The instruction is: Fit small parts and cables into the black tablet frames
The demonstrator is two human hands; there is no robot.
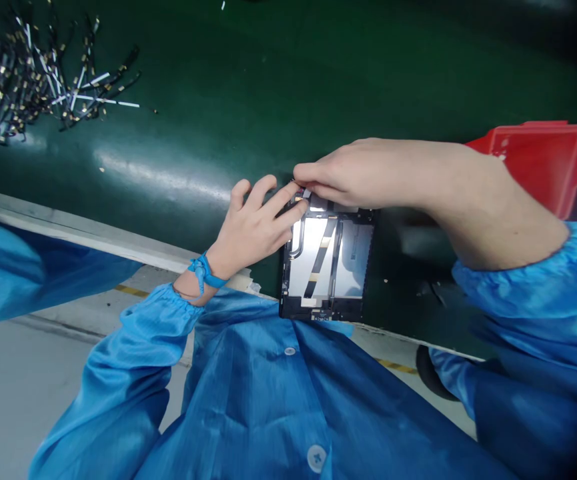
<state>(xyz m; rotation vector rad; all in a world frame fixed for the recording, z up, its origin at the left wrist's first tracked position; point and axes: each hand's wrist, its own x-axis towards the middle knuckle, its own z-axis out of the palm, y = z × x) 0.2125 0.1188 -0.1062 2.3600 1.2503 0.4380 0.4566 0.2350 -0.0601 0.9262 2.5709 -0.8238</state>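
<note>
An opened tablet (351,257) lies at the near edge of the green bench, its silvery inside and black frame facing up. A dark ribbon cable runs slantwise across it. At its far left corner, my left hand (258,220) has its fingers spread, with some fingertips resting on the tablet. My right hand (343,173) reaches over the far edge, its fingers pinched together at the same corner. Whatever sits between those right fingertips is too small or hidden to make out. A blue band circles my left wrist.
A heap of thin black flex cables (23,87) with gold and white bits lies at the far left of the green bench (208,87). A red plastic bin (543,160) stands at the right, partly behind my right forearm. Another blue sleeve (33,267) shows at the left edge.
</note>
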